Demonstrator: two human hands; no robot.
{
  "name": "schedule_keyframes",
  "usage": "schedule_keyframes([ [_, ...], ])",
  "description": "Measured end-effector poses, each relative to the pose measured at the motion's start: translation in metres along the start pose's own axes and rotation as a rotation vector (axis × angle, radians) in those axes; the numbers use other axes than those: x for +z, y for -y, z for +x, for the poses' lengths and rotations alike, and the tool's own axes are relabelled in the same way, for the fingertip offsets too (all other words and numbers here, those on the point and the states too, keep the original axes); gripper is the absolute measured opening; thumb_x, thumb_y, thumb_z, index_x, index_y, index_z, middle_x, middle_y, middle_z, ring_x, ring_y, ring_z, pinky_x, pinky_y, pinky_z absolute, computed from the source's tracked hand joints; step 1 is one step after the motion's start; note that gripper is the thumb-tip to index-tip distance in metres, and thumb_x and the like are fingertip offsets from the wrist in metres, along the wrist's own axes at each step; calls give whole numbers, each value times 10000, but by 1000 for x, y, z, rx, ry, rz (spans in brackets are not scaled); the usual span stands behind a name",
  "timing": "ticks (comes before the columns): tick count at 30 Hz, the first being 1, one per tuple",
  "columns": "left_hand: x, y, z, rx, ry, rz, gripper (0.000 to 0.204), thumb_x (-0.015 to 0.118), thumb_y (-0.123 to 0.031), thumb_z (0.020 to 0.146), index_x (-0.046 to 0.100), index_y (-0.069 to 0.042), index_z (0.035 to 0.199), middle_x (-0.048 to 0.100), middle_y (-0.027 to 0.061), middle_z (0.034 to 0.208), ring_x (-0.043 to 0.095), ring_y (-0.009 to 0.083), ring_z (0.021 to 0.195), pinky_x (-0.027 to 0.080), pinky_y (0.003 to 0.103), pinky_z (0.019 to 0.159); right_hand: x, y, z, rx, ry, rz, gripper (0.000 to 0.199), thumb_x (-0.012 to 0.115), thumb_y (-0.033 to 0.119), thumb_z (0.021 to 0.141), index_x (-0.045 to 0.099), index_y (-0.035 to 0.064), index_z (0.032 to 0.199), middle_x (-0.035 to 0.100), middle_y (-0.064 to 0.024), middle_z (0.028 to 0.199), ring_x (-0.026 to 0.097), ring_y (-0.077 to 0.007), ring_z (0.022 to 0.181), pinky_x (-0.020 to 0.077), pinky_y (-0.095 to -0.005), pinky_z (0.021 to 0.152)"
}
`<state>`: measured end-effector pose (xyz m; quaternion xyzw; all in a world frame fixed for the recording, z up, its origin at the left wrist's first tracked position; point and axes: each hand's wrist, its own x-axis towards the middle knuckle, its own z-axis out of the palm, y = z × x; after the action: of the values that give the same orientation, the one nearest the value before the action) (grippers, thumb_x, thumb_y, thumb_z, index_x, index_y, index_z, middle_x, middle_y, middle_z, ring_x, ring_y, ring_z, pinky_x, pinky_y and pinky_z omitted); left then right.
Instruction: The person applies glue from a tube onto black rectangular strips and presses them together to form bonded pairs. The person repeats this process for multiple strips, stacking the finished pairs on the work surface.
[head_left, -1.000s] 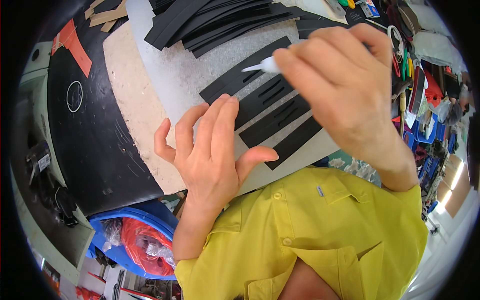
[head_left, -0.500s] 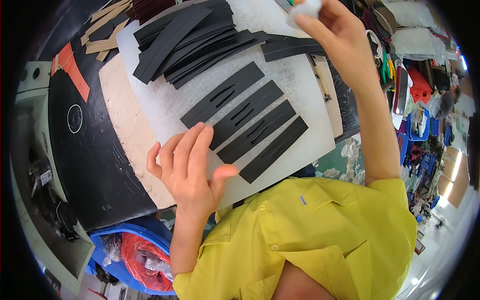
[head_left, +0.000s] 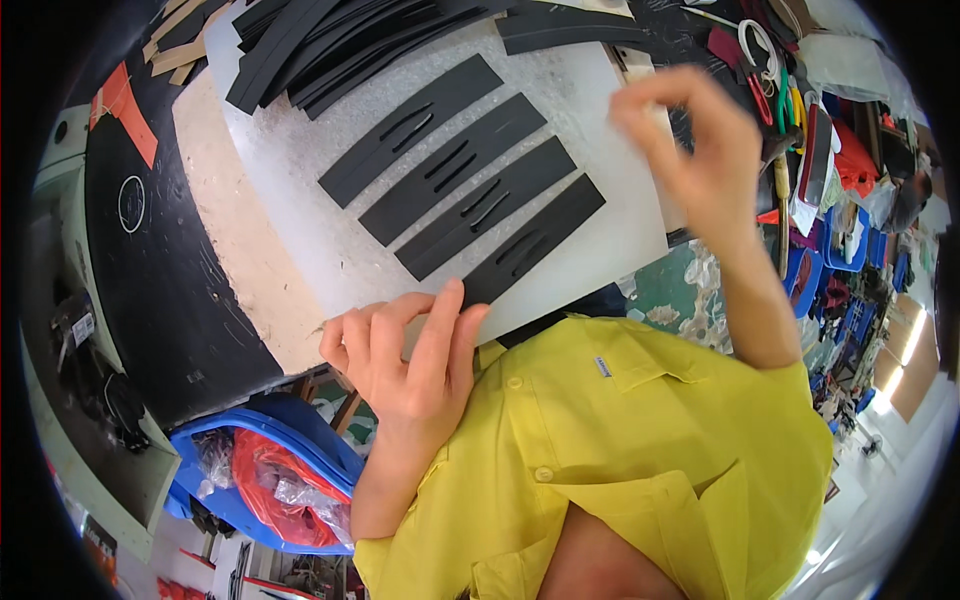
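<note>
Four black slotted strips (head_left: 470, 180) lie side by side on a white board (head_left: 300, 200), each running diagonally from about 7 o'clock up to 1 o'clock, each with two narrow slits near its middle. Strips sit close together but apart, not overlapping. Nearest strip's lower end lies just beside the left hand (head_left: 410, 355).

Left hand: at the board's near edge, at 6 o'clock from the strips. Fingers curled, fingertips (head_left: 452, 292) resting at the board's rim beside the lowest strip's end; nothing enclosed in the palm as far as the view shows.

Right hand (head_left: 700, 150): raised above the board's right edge, at 3 o'clock from the strips. Thumb and forefinger pinched toward each other, other fingers bent; whether anything small sits between them cannot be told, the hand is blurred. It is not touching the strips.

Pile of further black strips (head_left: 330, 40) at 12 o'clock, overlapping loosely on the board's far end. Dark bench surface (head_left: 160, 270) at 9 o'clock of the board. Scissors with white handles (head_left: 760, 45) and mixed tools at 2 o'clock. Blue bin (head_left: 270, 470) with red contents at 7 o'clock, below bench level. Yellow shirt (head_left: 650, 450) fills the lower frame.
</note>
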<state>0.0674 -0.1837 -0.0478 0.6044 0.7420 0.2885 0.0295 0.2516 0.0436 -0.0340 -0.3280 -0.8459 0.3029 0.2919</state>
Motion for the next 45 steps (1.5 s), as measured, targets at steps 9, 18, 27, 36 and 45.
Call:
schedule_keyframes([
  [9,1,-6,0,-33,15,33,272,830,-233,803,757,-130,1044,652,-11,944,535,206,843,313,390,870,9,27,-55,-64,105,-190,231,789,8,761,750,105,967,679,-26,940,609,-230,951,438,-353,861],
  [18,5,-31,-1,-193,-170,-344,246,790,73,728,665,-41,907,647,52,793,560,226,649,415,310,587,13,54,-62,-21,148,-73,188,789,-18,787,744,32,962,653,-78,794,631,-194,660,493,-280,590],
  [27,19,-18,-4,50,-122,-281,317,855,-38,687,777,-19,994,696,103,951,633,260,776,522,339,660,28,54,-88,-173,132,-17,379,762,-32,732,721,9,1106,660,-114,991,641,-251,809,557,-336,676],
  [36,23,-9,-2,192,-99,-224,375,799,11,651,767,11,1024,704,121,1091,644,272,866,537,345,719,40,47,-93,-272,145,-67,442,700,-66,747,709,-18,1187,649,-110,1079,620,-271,890,541,-341,727],
  [45,26,-10,-3,188,-94,-216,394,798,10,637,765,15,1029,706,100,1098,632,259,894,537,324,722,42,46,-95,-337,150,-156,418,694,-10,775,697,-25,1192,642,-103,1090,599,-263,905,534,-330,755],
])
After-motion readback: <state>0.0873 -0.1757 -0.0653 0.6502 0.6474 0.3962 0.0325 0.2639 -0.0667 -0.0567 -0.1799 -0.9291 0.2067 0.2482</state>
